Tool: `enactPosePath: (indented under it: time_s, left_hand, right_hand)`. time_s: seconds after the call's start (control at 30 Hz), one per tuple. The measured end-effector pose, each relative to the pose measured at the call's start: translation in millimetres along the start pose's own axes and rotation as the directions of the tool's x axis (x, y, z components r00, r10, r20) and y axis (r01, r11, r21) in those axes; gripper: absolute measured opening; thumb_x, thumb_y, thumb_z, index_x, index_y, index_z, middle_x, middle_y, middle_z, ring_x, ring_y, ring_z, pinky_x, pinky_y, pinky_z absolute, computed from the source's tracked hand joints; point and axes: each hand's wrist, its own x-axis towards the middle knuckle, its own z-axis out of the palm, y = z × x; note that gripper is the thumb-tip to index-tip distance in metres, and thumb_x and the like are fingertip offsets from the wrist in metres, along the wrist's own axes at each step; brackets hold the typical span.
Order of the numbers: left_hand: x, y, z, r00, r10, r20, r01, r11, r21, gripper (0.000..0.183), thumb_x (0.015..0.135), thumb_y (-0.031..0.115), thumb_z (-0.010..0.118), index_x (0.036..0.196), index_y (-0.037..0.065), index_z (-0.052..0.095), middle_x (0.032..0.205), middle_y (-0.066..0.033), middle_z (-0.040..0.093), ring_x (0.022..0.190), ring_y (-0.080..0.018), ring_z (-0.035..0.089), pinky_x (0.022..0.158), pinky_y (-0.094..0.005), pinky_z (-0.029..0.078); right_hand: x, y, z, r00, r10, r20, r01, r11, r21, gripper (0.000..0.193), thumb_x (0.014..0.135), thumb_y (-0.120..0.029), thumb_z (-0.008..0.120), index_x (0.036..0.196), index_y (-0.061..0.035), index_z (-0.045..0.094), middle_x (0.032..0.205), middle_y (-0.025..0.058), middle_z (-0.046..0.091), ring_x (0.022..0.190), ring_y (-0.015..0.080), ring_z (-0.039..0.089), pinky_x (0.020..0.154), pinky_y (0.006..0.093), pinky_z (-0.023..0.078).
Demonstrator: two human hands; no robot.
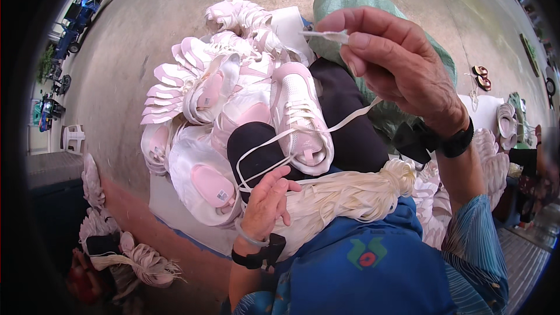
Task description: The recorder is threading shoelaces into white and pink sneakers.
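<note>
A white and pale pink sneaker [300, 122] lies across my black-clad legs, its heel toward me and its upper partly laced. High at the right, my right hand [391, 52] pinches a white pointed strip [326, 36] that looks like a shoelace end. From the shoe a cream shoelace [356, 115] runs up to this hand; another length loops over my dark knee toward my left hand [268, 201]. That hand is near the shoe's heel, its fingers loosely bent and apart, with nothing visible between them. A thick bundle of cream laces [344, 198] lies across my lap.
Stacked pink and white shoe uppers [204, 105] are heaped in front and to the left. A green sack [350, 0] stands beyond my right hand. Sandals [482, 78] lie on the floor at right. Another person [542, 169] sits at the right edge; more shoe parts are lower left.
</note>
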Motion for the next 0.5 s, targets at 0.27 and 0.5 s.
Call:
enactPosePath:
  time_s: [0.27, 0.5]
  left_hand:
    - [41, -43, 36, 0.997, -0.061, -0.056, 0.029, 0.890, -0.455, 0.036, 0.096, 0.025, 0.049, 0.123, 0.002, 0.046, 0.099, -0.0085, 0.062, 0.049, -0.0049, 0.036, 0.049, -0.0233, 0.042]
    - [80, -64, 24, 0.992, -0.019, 0.127, 0.109, 0.644, -0.757, 0.017, 0.096, 0.028, 0.054, 0.090, 0.012, 0.053, 0.074, 0.0027, 0.049, 0.047, -0.0050, 0.032, 0.049, -0.0213, 0.033]
  right_hand:
    - [1, -54, -1, 0.921, -0.361, 0.143, 0.245, 0.826, 0.508, 0.028, 0.100, -0.011, 0.035, 0.121, 0.0054, 0.044, 0.080, 0.0052, 0.056, 0.036, 0.0027, 0.025, 0.029, 0.0196, 0.020]
    - [-9, -66, 30, 0.971, -0.229, 0.062, 0.154, 0.808, 0.569, 0.021, 0.101, -0.018, 0.039, 0.109, -0.0019, 0.050, 0.073, 0.0024, 0.053, 0.038, 0.0029, 0.026, 0.032, 0.0191, 0.022]
